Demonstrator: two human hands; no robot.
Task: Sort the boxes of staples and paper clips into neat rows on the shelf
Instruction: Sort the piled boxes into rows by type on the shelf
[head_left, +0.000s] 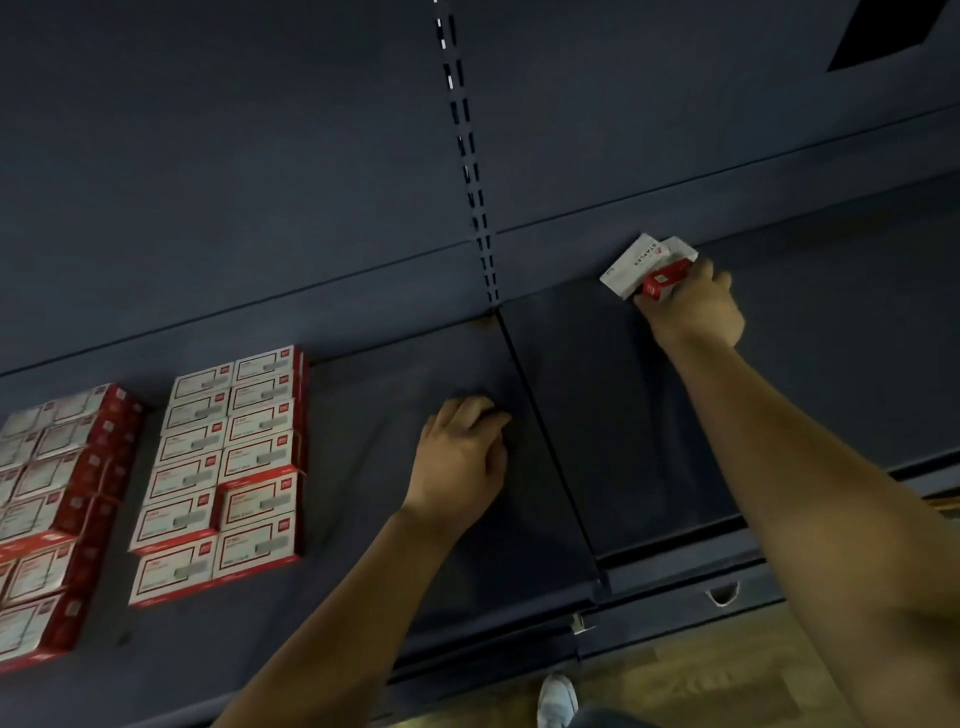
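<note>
right hand (693, 306) grips staples box (636, 265), long axis tilted up-right | left hand (460, 457) loosely curled on shelf (363, 415)

Red-and-white boxes (223, 473) stacked in neat rows, left end of dark shelf (613, 415). Two staples boxes (649, 267) far right, tilted, at the shelf's back, gripped by right hand (693, 309).

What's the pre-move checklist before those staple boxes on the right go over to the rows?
1. Right hand has a grip on the staple boxes: ok.
2. Number of boxes held: cannot tell, at least two.
3. Left hand free, resting on the shelf: ok.
4. Bare shelf beside the sorted rows for landing: ok.
5. Existing rows neat: ok for the nearer block; the far-left block is blurred, cannot tell.
</note>
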